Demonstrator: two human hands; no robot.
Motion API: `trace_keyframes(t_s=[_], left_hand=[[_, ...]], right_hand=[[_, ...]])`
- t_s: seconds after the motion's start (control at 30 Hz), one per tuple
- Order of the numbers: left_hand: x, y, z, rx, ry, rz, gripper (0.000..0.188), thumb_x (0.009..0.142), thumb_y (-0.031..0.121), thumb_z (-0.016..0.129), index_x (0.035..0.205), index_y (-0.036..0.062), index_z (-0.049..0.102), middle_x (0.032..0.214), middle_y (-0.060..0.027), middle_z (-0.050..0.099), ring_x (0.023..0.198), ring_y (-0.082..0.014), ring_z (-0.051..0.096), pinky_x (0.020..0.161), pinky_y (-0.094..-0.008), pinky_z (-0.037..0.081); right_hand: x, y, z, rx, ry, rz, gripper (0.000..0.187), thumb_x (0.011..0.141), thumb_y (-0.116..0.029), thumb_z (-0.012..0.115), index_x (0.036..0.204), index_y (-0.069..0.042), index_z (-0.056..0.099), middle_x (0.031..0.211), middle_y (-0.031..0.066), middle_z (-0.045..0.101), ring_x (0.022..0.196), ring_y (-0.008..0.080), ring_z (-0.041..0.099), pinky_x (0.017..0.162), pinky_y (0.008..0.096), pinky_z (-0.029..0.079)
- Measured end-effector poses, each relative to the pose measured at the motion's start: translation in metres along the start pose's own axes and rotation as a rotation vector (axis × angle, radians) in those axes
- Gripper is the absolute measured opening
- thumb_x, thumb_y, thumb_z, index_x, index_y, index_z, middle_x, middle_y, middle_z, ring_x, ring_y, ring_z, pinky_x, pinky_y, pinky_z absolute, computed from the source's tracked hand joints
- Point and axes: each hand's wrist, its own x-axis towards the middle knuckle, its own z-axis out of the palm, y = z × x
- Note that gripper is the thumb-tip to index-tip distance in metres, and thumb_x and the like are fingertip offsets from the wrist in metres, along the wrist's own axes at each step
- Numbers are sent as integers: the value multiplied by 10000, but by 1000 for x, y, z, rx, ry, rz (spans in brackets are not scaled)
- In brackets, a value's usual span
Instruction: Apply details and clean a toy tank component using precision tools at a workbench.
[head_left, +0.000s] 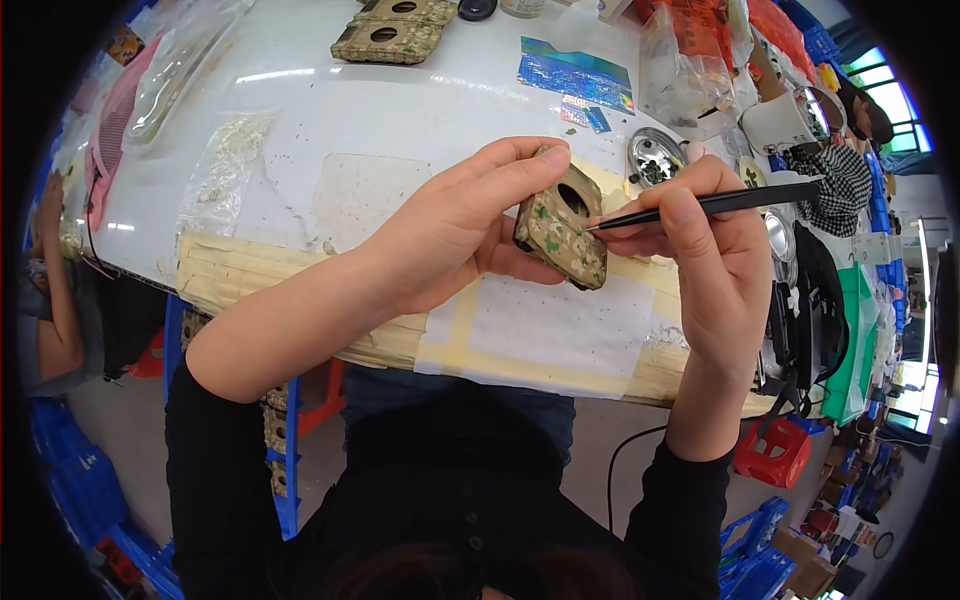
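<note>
Pinched in right hand [715,240]: slim black pointed tool [750,200], tip at face of camouflage-patterned rectangular case [567,245]. Case clasped in left hand [445,220] above white paper sheet [550,325]. Work on case judged under way; remainder cannot be told.

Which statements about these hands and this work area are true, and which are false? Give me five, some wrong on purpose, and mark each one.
1. The left hand holds a camouflage-patterned piece. True.
2. The right hand is empty. False: the right hand holds a slim black tool.
3. The slim black tool points toward the camouflage-patterned piece. True.
4. The shiny sheet is plain red. False: the shiny sheet is mostly blue.
5. A round metal dish lies farther right than the left hand. True.
</note>
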Motion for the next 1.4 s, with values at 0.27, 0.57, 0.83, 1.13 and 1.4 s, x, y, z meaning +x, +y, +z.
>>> trace_keyframes(t_s=[0.27, 0.57, 0.83, 1.13, 1.4], left_hand=[[0, 0, 0, 8, 7, -3, 465, 946, 409, 431, 1296, 103, 420, 1114, -49, 565, 961, -129, 604, 724, -321, 554], [0, 0, -1, 4, -4, -4, 466, 945, 405, 435, 1299, 103, 419, 1122, -57, 561, 976, -139, 602, 739, -328, 557], [1, 0, 0, -2, 4, 2, 467, 946, 399, 434, 1299, 95, 416, 1121, -62, 561, 962, -141, 610, 727, -320, 561], [1, 0, -1, -8, -5, 0, 465, 948, 394, 433, 1299, 90, 414, 1112, -62, 564, 951, -134, 611, 701, -303, 562], [1, 0, -1, -3, -7, 4, 462, 947, 390, 434, 1298, 90, 417, 1118, -67, 563, 962, -140, 610, 710, -310, 563]], right_hand=[[0, 0, 1, 7, 7, -5, 154, 942, -108, 501, 885, 34, 508, 799, 90, 612, 774, 147, 659, 704, 244, 551], [0, 0, 2, -19, 17, -12, 158, 940, -105, 505, 878, 39, 512, 793, 86, 607, 772, 148, 661, 701, 239, 550], [-1, -1, 2, -42, 15, -21, 156, 938, -99, 507, 877, 44, 515, 786, 84, 603, 774, 149, 661, 698, 231, 545], [-2, -1, 3, -26, 25, -27, 140, 933, -85, 512, 884, 46, 518, 799, 84, 600, 772, 136, 652, 702, 228, 538], [-2, 0, 4, -13, 41, -23, 137, 931, -88, 519, 890, 43, 521, 795, 91, 612, 768, 130, 650, 695, 222, 534]])
